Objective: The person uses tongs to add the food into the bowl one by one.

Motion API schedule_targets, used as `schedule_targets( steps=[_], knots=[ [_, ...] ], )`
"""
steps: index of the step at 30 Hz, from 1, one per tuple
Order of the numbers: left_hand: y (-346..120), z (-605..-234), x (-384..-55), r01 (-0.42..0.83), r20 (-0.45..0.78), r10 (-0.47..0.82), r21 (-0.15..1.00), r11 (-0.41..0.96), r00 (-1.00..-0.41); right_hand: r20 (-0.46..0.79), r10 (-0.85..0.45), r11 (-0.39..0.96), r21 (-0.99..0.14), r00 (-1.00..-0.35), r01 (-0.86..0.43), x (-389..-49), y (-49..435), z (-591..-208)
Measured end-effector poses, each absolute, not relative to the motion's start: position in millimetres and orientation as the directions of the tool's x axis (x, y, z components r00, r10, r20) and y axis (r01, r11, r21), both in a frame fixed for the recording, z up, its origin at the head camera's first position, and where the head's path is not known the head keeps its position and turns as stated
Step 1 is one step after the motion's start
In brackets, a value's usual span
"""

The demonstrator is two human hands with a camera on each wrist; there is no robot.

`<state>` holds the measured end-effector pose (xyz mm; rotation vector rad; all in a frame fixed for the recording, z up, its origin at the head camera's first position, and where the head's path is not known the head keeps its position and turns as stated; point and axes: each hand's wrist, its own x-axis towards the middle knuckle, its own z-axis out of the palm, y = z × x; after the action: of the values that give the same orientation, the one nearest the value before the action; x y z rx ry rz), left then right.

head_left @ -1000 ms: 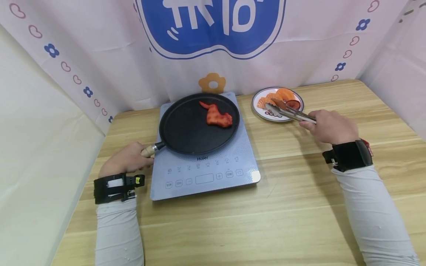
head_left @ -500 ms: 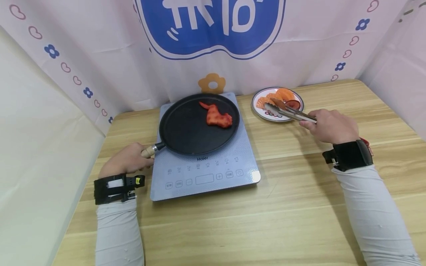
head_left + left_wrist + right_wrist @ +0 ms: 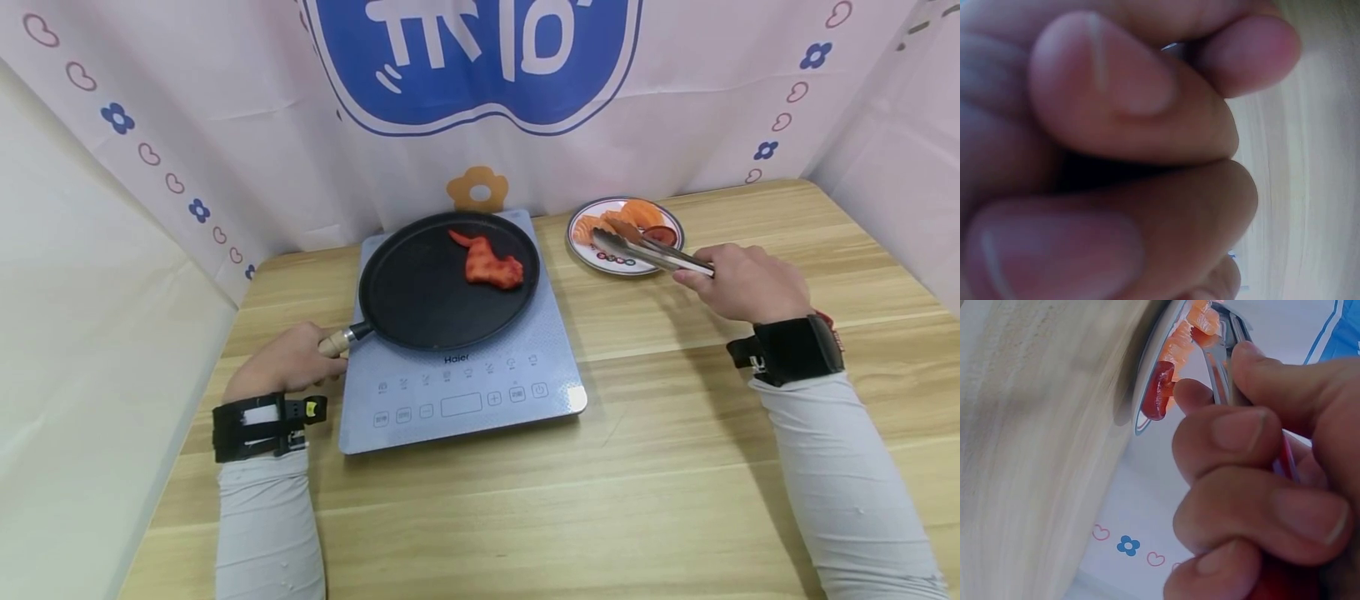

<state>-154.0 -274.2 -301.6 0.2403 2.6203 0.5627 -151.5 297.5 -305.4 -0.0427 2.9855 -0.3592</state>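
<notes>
My left hand [image 3: 281, 358] grips the wooden handle [image 3: 333, 342] of a round black frying pan [image 3: 420, 287]. A reddish chicken wing [image 3: 491, 262] lies toward the pan's right side. In the left wrist view, curled fingers [image 3: 1191, 212] fill most of the picture and hide the handle. My right hand [image 3: 753, 283] holds metal tongs [image 3: 667, 260], their arms spread at the small white plate [image 3: 579, 252]. Orange salmon-like slices [image 3: 642, 214] and a dark red piece [image 3: 660, 236] sit on that plate. One tong arm overlaps the food; the other passes over the plate's near side.
Under the pan is a light blue-grey induction cooker [image 3: 457, 425] with touch keys along its front. Both stand on a wood-grain table [image 3: 510, 517]. A white printed cloth [image 3: 247, 125] hangs right behind the cooker and plate.
The tips of the tongs have shifted slightly left over the plate, with the near arm swung a little outward. The left hand, pan and chicken wing stay where they were.
</notes>
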Motion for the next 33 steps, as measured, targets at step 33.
schedule_targets(
  steps=[33],
  knots=[
    [-275.6,-300.6,-153.3,0.072,-0.396,0.255,0.423,0.903,-0.882,-0.093,-0.079,0.964,-0.260,-0.993,-0.052,-147.7,293.8,-292.3]
  ],
)
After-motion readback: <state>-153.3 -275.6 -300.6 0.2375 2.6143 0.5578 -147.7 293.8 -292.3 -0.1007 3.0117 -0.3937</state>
